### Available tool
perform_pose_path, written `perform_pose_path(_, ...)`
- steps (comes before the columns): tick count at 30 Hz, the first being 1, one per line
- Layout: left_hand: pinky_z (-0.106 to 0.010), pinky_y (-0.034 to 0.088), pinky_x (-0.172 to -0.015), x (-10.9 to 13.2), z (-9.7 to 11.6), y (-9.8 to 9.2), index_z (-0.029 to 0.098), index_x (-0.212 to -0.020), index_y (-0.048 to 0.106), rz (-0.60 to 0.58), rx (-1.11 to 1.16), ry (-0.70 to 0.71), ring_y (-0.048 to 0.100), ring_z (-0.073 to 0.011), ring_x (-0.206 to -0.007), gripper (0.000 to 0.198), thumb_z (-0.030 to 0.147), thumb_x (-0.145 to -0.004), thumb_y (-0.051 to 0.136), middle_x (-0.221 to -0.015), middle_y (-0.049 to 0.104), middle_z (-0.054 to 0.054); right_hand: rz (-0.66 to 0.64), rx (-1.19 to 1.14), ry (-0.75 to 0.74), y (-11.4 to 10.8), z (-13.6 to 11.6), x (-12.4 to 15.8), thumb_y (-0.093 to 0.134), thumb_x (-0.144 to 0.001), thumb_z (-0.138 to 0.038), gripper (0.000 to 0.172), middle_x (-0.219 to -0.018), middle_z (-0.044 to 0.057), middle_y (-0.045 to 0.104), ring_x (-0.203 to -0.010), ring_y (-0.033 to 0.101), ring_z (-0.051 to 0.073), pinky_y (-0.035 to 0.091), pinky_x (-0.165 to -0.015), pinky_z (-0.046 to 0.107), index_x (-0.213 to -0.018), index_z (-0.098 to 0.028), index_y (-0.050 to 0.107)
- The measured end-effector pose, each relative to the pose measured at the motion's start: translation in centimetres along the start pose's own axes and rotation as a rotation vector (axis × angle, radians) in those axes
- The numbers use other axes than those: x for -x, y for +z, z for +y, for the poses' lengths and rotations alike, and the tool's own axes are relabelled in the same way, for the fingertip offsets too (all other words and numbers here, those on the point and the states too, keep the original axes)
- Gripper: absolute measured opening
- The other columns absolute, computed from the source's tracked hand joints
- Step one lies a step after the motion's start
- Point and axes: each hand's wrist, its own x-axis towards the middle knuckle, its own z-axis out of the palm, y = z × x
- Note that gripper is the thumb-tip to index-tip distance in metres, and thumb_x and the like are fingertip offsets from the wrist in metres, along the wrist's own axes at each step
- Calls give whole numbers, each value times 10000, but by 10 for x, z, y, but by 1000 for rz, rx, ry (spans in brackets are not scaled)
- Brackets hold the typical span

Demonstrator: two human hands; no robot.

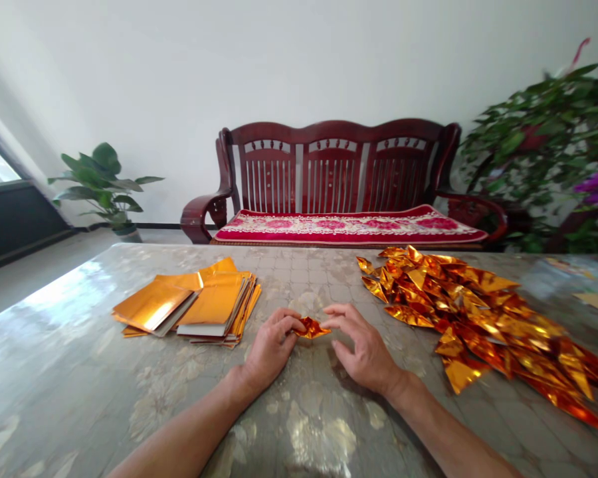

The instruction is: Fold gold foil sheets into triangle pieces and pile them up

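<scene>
Between my hands, at the middle of the table, is a small folded gold foil paper ingot [313, 328]. My left hand [274, 344] pinches its left end, fingers closed on it. My right hand [363, 345] is at the other side, thumb and fingers apart, with the fingertips close to the ingot's right tip; whether they touch it I cannot tell. To the left lies a loose stack of gold foil paper sheets [212, 299] with pale backs. On the right spreads a heap of folded gold foil pieces [458, 305].
The table [179, 411] has a shiny, flower-patterned cover. Clear plastic wrapping [561, 275] lies at its far right. Behind stands a dark red wooden bench [331, 176] with a red patterned cushion [349, 226]. Potted plants [102, 182] flank the bench.
</scene>
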Motion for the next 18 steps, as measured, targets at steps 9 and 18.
perform_pose_path(9,-240,464,-677,-2,-10,3,186,-853,693,31,86,-286,612,-143,-721,126,134,-787,600,-818,693,-8,61,-147,121,12,4,-2,491,-712,-3,544,-1195,59,599,-1014,621,182,542,-800,309,-1188,-253,577)
perform_pose_path(18,-216,421,-642,-6,-1,2,158,-832,636,-31,525,-449,562,-115,-666,193,306,-733,709,-760,663,6,127,-249,193,19,3,-2,516,-738,-47,594,-1123,41,655,-890,658,155,551,-756,289,-1293,-259,510)
